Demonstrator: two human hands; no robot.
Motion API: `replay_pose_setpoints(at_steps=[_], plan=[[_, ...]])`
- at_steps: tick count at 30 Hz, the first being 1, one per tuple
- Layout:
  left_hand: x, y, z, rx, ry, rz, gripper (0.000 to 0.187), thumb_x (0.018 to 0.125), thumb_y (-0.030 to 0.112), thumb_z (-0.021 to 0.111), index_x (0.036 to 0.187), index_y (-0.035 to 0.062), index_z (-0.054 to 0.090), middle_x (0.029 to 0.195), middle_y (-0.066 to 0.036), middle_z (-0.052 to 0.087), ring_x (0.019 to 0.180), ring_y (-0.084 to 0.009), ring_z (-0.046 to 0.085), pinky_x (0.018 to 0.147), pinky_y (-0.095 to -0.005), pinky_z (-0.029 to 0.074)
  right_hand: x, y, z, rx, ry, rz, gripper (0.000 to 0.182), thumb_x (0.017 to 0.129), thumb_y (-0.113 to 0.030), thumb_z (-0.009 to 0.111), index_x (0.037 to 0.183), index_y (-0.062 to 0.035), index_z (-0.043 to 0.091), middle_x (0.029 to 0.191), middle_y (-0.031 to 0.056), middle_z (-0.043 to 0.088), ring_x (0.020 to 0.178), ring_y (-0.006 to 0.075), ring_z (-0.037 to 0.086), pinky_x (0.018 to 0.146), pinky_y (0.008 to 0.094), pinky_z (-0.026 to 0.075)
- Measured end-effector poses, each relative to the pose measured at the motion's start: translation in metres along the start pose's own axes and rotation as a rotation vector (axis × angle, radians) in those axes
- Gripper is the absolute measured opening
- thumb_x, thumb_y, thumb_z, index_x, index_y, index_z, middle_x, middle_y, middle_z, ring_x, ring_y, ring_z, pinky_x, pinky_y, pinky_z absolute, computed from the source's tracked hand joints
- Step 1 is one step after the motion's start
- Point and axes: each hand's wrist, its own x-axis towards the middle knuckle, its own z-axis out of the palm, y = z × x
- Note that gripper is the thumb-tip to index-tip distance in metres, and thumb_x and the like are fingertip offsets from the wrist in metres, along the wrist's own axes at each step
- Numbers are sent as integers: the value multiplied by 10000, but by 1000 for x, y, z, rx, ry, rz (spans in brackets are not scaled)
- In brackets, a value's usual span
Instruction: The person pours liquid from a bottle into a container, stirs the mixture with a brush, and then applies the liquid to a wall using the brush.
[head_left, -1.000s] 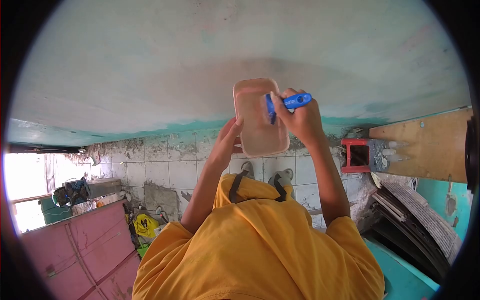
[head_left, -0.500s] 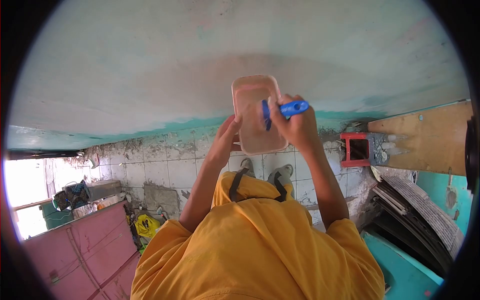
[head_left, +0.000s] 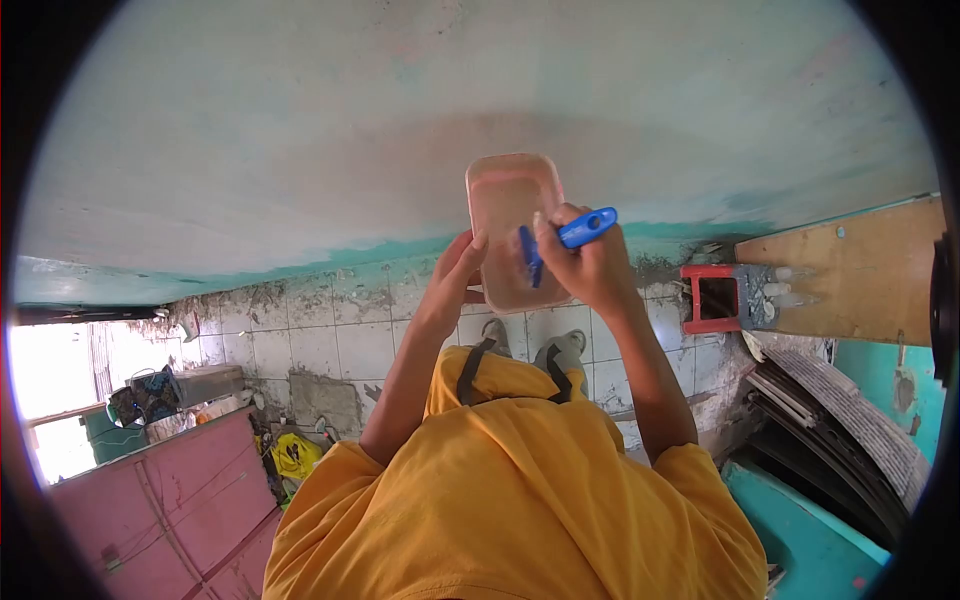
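Observation:
My left hand [head_left: 450, 280] grips the left side of a pinkish rectangular plastic tub [head_left: 503, 205], its thumb on the rim and its other fingers partly hidden behind. In my right hand [head_left: 592, 262] is a blue-handled paintbrush [head_left: 588, 228], held with the fingers closed around the handle. The brush head points down into the tub, and its bristles are hard to make out against the pinkish inside. Both hands are in front of a pale, patchily painted wall [head_left: 330, 130] with a teal band low down.
Dirty white tiles [head_left: 310, 340] cover the floor. To the right are a red-and-grey stool [head_left: 712, 328], a wooden board [head_left: 860, 280] and stacked corrugated sheets [head_left: 845, 420]. A pink panel [head_left: 170, 490] and a yellow bag [head_left: 295, 455] lie to the left.
My right hand has moved slightly down with the paintbrush, and the brush head sits lower in the tub. The left hand and the tub have barely shifted.

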Motion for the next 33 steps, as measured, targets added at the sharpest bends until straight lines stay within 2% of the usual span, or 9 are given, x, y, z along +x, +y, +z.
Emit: replay_pose_setpoints(at_steps=[3, 5, 9, 14, 17, 19, 27, 29, 33], plan=[[1, -3, -2, 3, -19, -6, 837, 979, 637, 546, 1522, 17, 398, 1308, -137, 604, 1038, -224, 674, 838, -368, 569, 5, 6, 5, 61, -65, 63, 261, 922, -219, 694, 754, -60, 571, 620, 116, 574, 543, 318, 574, 510, 416, 449], [1, -4, -4, -5, -22, 6, 840, 978, 641, 545, 1520, 17, 400, 1306, -135, 604, 1042, -224, 673, 842, -369, 567, 12, 13, 3, -207, 138, -89, 263, 913, -232, 705, 754, -62, 582, 633, 118, 585, 562, 324, 581, 529, 416, 460], [1, -2, -5, 10, -13, 18, 843, 975, 643, 548, 1521, 18, 401, 1294, -133, 605, 1038, -220, 672, 841, -367, 569, 3, 9, -7, -55, -22, -103, 256, 921, -225, 695, 750, -65, 594, 632, 116, 589, 570, 331, 580, 538, 432, 458], [0, -3, -2, -9, -49, 11, 855, 970, 650, 550, 1522, 14, 398, 1294, -136, 603, 1035, -221, 670, 839, -364, 569, 29, 19, -1, -74, 111, 59, 363, 977, -271, 669, 700, -63, 561, 530, 97, 518, 485, 326, 530, 482, 412, 424], [1, -3, -1, 26, -32, 28, 759, 1018, 581, 518, 1538, 42, 394, 1343, -122, 610, 1039, -190, 696, 803, -315, 592, 30, 9, 4, 56, 47, -13, 368, 972, -263, 673, 686, -63, 556, 535, 101, 520, 495, 323, 533, 491, 406, 421], [3, -4, -2, -6, -23, 16, 868, 968, 659, 545, 1526, 12, 390, 1293, -136, 605, 1036, -226, 671, 839, -365, 565, 22, 11, 0, 29, -50, -61, 352, 965, -257, 679, 688, -67, 575, 545, 107, 526, 501, 325, 535, 512, 411, 430], [-1, 0, -3, 42, -13, 3, 856, 978, 647, 539, 1524, 5, 390, 1319, -141, 598, 1043, -233, 674, 852, -372, 561, 26, 21, 4, -116, 91, -82, 284, 924, -263, 711, 755, -60, 607, 648, 83, 610, 648, 337, 572, 632, 446, 471], [0, -3, -6, 35, 0, -1, 856, 979, 647, 538, 1524, 3, 390, 1323, -143, 596, 1053, -237, 676, 855, -373, 562, 18, 23, 4, -53, -71, -195, 297, 932, -249, 720, 758, -48, 587, 623, 103, 570, 595, 330, 536, 571, 430, 432], [-3, -3, -9, -16, 14, 13, 852, 978, 643, 544, 1519, 2, 396, 1328, -145, 595, 1059, -244, 681, 844, -375, 568, 21, 15, -11, -169, 20, -73, 315, 930, -255, 699, 727, -54, 564, 648, 95, 588, 629, 344, 545, 617, 439, 462]])
